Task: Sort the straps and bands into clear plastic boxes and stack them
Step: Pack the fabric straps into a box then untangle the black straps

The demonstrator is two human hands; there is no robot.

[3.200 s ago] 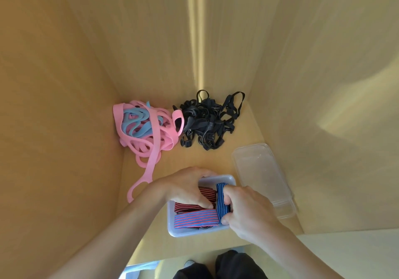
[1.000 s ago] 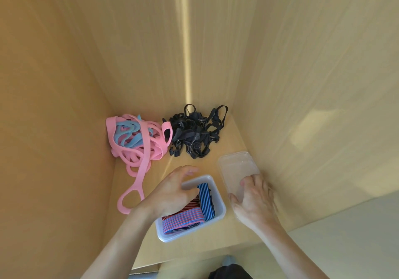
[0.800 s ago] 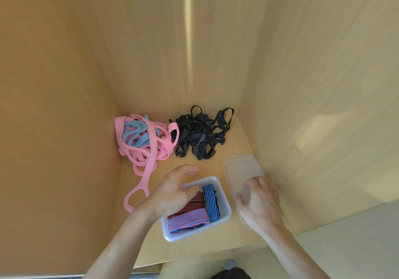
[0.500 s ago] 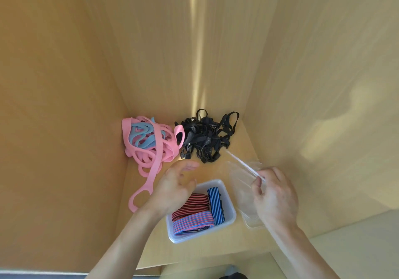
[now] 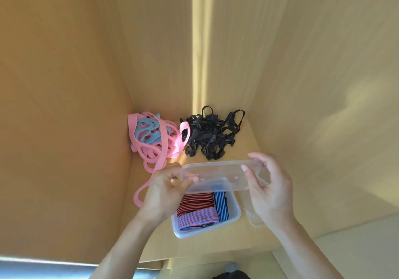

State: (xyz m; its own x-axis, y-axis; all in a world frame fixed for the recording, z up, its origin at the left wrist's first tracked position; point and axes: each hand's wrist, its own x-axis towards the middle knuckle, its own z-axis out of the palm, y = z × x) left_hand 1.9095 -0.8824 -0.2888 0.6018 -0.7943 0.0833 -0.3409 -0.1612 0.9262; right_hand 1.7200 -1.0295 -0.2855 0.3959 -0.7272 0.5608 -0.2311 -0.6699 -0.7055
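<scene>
Two hands hold a clear lid [image 5: 218, 176] above the box [image 5: 207, 216].
Left hand [image 5: 166, 192] and right hand [image 5: 269, 190] pinch its opposite ends.

Light-wood panels are enclosing the space: left wall [image 5: 54, 106], back wall [image 5: 159, 48], right wall [image 5: 323, 84]. A bright light strip [image 5: 200, 41] is running down the back wall. A wooden shelf [image 5: 241, 149] is forming the base.
</scene>
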